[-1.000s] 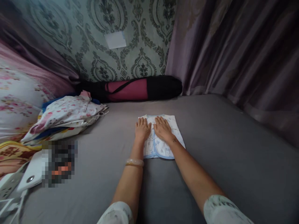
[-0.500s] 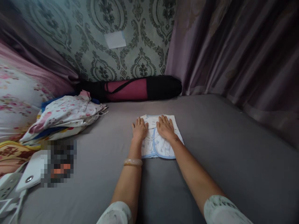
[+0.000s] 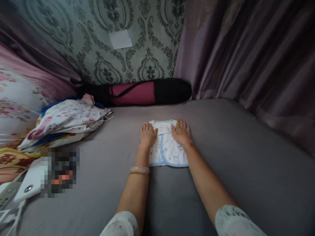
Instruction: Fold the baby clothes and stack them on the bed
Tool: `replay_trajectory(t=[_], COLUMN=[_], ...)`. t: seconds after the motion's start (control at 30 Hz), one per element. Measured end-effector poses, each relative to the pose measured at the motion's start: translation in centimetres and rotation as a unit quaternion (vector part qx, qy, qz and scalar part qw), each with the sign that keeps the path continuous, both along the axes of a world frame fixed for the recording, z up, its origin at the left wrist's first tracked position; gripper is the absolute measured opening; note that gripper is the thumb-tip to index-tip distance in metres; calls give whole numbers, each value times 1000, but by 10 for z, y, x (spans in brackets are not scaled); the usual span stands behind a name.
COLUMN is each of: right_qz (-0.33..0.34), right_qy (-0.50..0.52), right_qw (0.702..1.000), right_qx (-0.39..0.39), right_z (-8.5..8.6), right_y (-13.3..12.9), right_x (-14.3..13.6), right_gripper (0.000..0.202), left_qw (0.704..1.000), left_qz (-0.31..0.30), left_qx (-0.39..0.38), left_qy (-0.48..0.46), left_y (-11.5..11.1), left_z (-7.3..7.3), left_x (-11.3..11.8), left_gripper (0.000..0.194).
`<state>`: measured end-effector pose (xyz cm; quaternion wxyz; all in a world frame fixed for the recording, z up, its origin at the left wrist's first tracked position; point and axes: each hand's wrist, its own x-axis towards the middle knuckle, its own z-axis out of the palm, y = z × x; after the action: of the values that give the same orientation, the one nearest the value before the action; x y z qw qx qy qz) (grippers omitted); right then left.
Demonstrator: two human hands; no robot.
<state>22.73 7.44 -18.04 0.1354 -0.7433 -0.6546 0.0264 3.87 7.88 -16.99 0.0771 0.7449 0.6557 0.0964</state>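
Observation:
A small white baby shirt (image 3: 173, 152) with blue trim and a pale blue print lies flat on the grey bed sheet (image 3: 233, 157). Its sleeves are folded inward across the upper part, and thin ties show at the middle of the front. My left hand (image 3: 148, 135) rests palm down on the shirt's left edge, fingers stretched out. Over the upper right edge lies my right hand (image 3: 182, 132), also flat, with the thumb pointing inward near a blue sleeve cuff. Both palms hide the fabric under them.
A black and maroon long bag (image 3: 137, 92) lies along the patterned wall. At the left are a heap of printed clothes (image 3: 69, 116), a floral pillow (image 3: 19, 108), a white device (image 3: 31, 180) with a cable and a power strip (image 3: 8, 195). Purple curtains (image 3: 246, 59) hang at the right.
My right hand has slid rightward to the shirt's edge, uncovering the folded sleeve's blue cuff. My left hand stays nearly in place. The view has shifted slightly.

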Motion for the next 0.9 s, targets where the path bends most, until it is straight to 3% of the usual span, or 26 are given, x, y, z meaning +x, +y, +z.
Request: replay_trajectory(t=[0.1, 0.2, 0.47, 0.67, 0.73, 0.9], right_qz=[0, 52, 75, 72, 81, 139], right_qy=[4, 0, -16, -4, -12, -27], right_qw=[1000, 998, 997, 993, 994, 989], right_qx=[9, 36, -16, -88, -75, -38], right_z=[8, 14, 0, 23, 29, 23], right_y=[1, 3, 6, 13, 16, 14], right_x=[-3, -9, -15, -15, -20, -37], right_gripper=[61, 60, 59, 60, 60, 60], left_qw=[1000, 999, 999, 998, 997, 993], left_qz=[-1, -23, -35, -39, -30, 1], left_qx=[15, 41, -23, 9, 13, 7], left_qy=[5, 12, -14, -53, -66, -116], left_y=[-3, -5, -4, -7, -7, -6], left_z=[7, 13, -1, 12, 16, 22], left_x=[-1, 3, 14, 3, -1, -18], left_gripper=[60, 59, 65, 57, 52, 47])
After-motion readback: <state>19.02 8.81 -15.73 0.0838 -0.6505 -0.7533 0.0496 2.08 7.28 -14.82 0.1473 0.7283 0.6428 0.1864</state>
